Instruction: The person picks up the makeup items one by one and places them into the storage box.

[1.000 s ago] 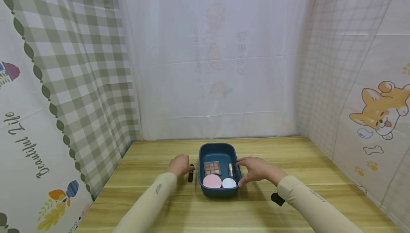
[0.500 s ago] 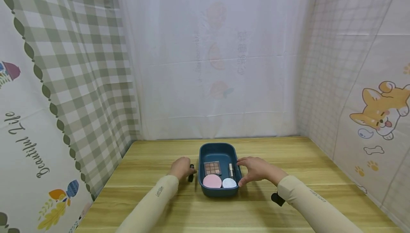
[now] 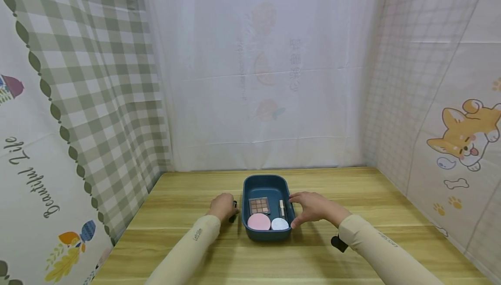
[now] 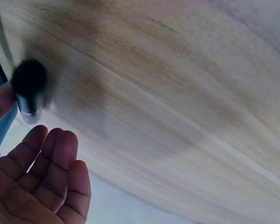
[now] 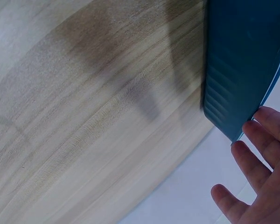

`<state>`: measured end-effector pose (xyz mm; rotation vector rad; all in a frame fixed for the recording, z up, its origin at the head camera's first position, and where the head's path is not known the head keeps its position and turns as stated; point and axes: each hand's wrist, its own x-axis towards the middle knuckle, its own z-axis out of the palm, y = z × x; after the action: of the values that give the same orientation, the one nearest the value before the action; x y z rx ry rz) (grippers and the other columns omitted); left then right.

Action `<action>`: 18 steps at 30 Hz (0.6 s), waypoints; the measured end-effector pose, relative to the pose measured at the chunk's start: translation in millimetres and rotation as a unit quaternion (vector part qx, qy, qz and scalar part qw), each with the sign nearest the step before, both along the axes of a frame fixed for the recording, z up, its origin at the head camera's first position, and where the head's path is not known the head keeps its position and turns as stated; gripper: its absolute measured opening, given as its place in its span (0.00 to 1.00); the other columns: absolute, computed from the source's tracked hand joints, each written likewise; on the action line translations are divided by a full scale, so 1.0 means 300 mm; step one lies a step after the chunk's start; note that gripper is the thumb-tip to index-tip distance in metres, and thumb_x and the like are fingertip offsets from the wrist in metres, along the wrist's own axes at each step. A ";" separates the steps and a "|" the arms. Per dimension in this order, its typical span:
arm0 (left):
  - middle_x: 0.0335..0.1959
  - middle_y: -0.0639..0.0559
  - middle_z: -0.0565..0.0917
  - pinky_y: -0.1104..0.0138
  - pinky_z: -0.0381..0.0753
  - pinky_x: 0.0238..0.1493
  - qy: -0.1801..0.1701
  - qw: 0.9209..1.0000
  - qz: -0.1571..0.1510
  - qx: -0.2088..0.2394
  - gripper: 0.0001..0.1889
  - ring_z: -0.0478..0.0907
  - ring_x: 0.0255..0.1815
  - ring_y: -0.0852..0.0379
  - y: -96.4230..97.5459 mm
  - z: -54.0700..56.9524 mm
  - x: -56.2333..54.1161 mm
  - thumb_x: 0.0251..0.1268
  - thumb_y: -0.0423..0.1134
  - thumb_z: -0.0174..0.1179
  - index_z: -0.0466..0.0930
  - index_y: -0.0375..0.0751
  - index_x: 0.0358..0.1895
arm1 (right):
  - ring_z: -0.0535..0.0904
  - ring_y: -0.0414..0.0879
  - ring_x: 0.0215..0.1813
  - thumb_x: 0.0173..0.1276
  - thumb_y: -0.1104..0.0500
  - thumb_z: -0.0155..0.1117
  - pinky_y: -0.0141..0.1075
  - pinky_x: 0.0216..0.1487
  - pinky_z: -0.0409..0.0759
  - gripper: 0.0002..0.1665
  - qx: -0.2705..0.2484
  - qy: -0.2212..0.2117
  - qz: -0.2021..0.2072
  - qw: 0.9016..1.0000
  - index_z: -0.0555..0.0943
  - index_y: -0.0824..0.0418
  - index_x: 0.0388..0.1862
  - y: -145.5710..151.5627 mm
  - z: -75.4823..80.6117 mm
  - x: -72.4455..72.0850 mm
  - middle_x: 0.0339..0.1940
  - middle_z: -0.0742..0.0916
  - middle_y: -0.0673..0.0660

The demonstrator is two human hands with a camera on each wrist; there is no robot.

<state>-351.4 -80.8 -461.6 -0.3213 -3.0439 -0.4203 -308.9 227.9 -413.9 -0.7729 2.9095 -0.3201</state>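
My left hand point(image 3: 223, 206) is just left of the blue box point(image 3: 266, 235) in the head view, fingers bent around a small black tube point(image 3: 232, 219). In the left wrist view the tube point(image 4: 30, 88), with a silvery band low on it, lies between thumb and fingertips; the thumb touches its side. My right hand point(image 3: 313, 208) rests its fingertips along the box's right rim, thumb at the near corner. The right wrist view has its fairly straight fingers point(image 5: 252, 163) at the box edge. Inside the box are an eyeshadow palette point(image 3: 259, 205), a pink round item point(image 3: 259, 222) and a white round one point(image 3: 279, 224).
A slim tube point(image 3: 282, 209) with a pale end lies along the box's right inner wall. A black object point(image 3: 339, 243) shows beside the right wrist. The wooden table point(image 3: 188, 185) meets a white cloth point(image 3: 258, 80) behind, with patterned cloths on both sides.
My left hand has moved slightly right and nearer, closing in on the black tube, which now leans a little and is more covered. The right hand and the box have stayed put.
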 end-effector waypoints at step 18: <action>0.20 0.51 0.74 0.62 0.73 0.25 0.021 1.000 -0.019 0.008 0.13 0.68 0.21 0.55 -0.012 -0.008 0.003 0.55 0.25 0.66 0.72 0.39 0.19 | 0.72 0.61 0.67 0.46 0.35 0.80 0.58 0.64 0.69 0.52 0.005 0.001 -0.005 1.000 0.78 0.64 0.63 0.001 0.000 0.000 0.65 0.79 0.61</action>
<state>-350.4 -84.3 -463.9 -0.3819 -2.9965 -0.4334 -308.8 228.3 -414.1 -0.7575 2.9163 -0.3069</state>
